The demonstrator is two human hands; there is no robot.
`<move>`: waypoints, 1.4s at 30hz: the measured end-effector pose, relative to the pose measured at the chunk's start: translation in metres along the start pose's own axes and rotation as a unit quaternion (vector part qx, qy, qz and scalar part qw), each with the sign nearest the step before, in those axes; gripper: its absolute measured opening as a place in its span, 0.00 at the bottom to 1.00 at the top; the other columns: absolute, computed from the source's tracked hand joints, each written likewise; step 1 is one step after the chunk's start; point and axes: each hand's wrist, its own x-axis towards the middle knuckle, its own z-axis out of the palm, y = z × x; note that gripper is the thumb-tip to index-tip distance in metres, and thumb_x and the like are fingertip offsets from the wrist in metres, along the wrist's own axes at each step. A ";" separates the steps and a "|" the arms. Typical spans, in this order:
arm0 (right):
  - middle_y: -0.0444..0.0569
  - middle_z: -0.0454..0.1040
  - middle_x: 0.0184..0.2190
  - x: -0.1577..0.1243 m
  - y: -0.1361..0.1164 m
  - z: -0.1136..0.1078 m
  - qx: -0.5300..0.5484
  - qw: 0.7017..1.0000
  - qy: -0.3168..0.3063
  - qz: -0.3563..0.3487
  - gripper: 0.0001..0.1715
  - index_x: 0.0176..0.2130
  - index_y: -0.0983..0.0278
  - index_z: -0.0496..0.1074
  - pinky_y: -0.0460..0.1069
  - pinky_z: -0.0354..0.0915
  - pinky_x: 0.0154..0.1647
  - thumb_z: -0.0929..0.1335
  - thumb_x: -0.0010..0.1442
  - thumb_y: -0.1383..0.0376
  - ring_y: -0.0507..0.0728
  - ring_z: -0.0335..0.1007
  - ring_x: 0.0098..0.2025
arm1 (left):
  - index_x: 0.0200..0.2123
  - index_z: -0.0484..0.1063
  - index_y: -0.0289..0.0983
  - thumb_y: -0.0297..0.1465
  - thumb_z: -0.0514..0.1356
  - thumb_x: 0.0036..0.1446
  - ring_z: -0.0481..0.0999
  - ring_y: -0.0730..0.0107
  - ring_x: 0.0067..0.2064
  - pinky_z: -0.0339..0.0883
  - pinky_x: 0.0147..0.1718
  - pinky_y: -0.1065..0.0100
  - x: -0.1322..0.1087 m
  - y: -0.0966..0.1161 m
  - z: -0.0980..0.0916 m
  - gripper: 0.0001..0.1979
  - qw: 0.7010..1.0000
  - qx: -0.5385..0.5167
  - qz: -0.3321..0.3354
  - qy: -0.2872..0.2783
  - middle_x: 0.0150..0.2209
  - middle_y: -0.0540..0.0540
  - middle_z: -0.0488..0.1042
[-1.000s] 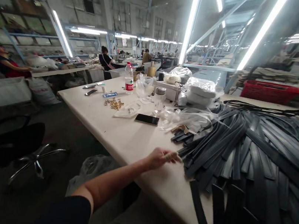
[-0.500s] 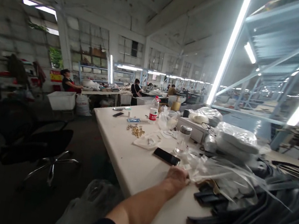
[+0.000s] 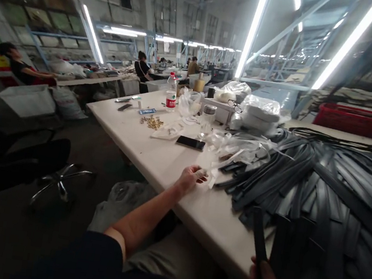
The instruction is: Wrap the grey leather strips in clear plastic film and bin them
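Straps [image 3: 311,191] are showing dark grey to black. Worktop [image 3: 130,138] is presenting plain off-white. Bottle label [image 3: 170,101] is displaying red and white; basket [image 3: 356,120], red; metal pieces [image 3: 155,124], gold; phone [image 3: 190,143], black.

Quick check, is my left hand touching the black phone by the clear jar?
No, a strip of pale tabletop shows between your left hand and the black phone.

pale tbl [image 3: 131,133] carries dk strips [image 3: 271,175], blk phone [image 3: 190,143], btl [image 3: 171,93], jar [image 3: 207,121] & gold bits [image 3: 154,123].
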 end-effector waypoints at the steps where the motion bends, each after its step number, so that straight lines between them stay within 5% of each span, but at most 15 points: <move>1: 0.48 0.76 0.23 -0.001 -0.003 0.003 0.008 1.000 0.009 -0.007 0.35 0.38 0.68 0.77 0.47 0.60 0.18 0.75 0.47 0.40 0.51 0.64 0.19 | 0.26 0.72 0.35 0.51 0.71 0.39 0.75 0.73 0.30 0.65 0.32 0.71 -0.006 0.002 -0.001 0.25 1.000 -0.013 -0.013 -0.010 0.31 0.46 0.77; 7: 0.48 0.74 0.23 -0.002 -0.012 0.004 0.012 1.000 -0.009 0.003 0.37 0.35 0.68 0.76 0.46 0.58 0.19 0.76 0.45 0.38 0.50 0.61 0.19 | 0.26 0.69 0.34 0.47 0.77 0.29 0.76 0.73 0.30 0.66 0.33 0.71 -0.041 0.013 -0.005 0.29 0.992 -0.067 -0.091 -0.056 0.31 0.46 0.78; 11: 0.41 0.63 0.14 0.004 -0.025 0.005 -0.007 0.998 -0.068 0.017 0.38 0.40 0.68 0.77 0.45 0.50 0.18 0.71 0.51 0.36 0.49 0.53 0.17 | 0.24 0.67 0.35 0.47 0.78 0.28 0.76 0.74 0.28 0.66 0.29 0.72 -0.070 0.011 -0.002 0.30 0.982 -0.084 -0.142 -0.090 0.29 0.48 0.77; 15: 0.41 0.64 0.15 0.011 -0.045 0.027 -0.025 0.989 -0.144 0.000 0.41 0.54 0.69 0.75 0.45 0.49 0.19 0.68 0.57 0.39 0.50 0.52 0.19 | 0.25 0.69 0.34 0.43 0.78 0.32 0.75 0.74 0.26 0.66 0.30 0.72 -0.099 0.007 0.008 0.26 0.980 -0.044 -0.135 -0.141 0.24 0.51 0.74; 19: 0.42 0.67 0.16 0.016 -0.062 0.055 -0.049 0.984 -0.168 -0.016 0.40 0.50 0.69 0.77 0.45 0.48 0.18 0.70 0.55 0.39 0.49 0.54 0.17 | 0.23 0.68 0.35 0.44 0.76 0.36 0.73 0.75 0.24 0.64 0.28 0.72 -0.118 0.006 0.017 0.24 0.972 -0.002 -0.133 -0.194 0.21 0.53 0.72; 29: 0.42 0.67 0.13 0.028 -0.065 0.062 -0.063 0.990 -0.086 -0.095 0.31 0.39 0.69 0.81 0.47 0.56 0.20 0.72 0.53 0.44 0.50 0.58 0.16 | 0.36 0.76 0.34 0.42 0.76 0.40 0.73 0.76 0.27 0.63 0.28 0.73 -0.124 -0.002 0.006 0.24 0.940 -0.072 -0.234 -0.240 0.29 0.47 0.78; 35: 0.41 0.66 0.13 0.022 -0.065 0.059 -0.072 0.988 -0.098 -0.098 0.30 0.39 0.69 0.81 0.47 0.52 0.19 0.72 0.54 0.45 0.49 0.57 0.16 | 0.35 0.77 0.33 0.41 0.78 0.35 0.72 0.76 0.25 0.64 0.27 0.73 -0.126 -0.003 0.008 0.25 0.883 -0.115 -0.356 -0.283 0.27 0.47 0.77; 42: 0.40 0.64 0.13 0.017 -0.067 0.060 -0.043 0.990 -0.113 -0.079 0.29 0.40 0.68 0.80 0.47 0.47 0.18 0.70 0.55 0.46 0.49 0.53 0.16 | 0.34 0.77 0.33 0.37 0.69 0.52 0.73 0.73 0.26 0.64 0.27 0.71 -0.141 0.001 0.016 0.13 0.832 -0.167 -0.440 -0.293 0.27 0.46 0.76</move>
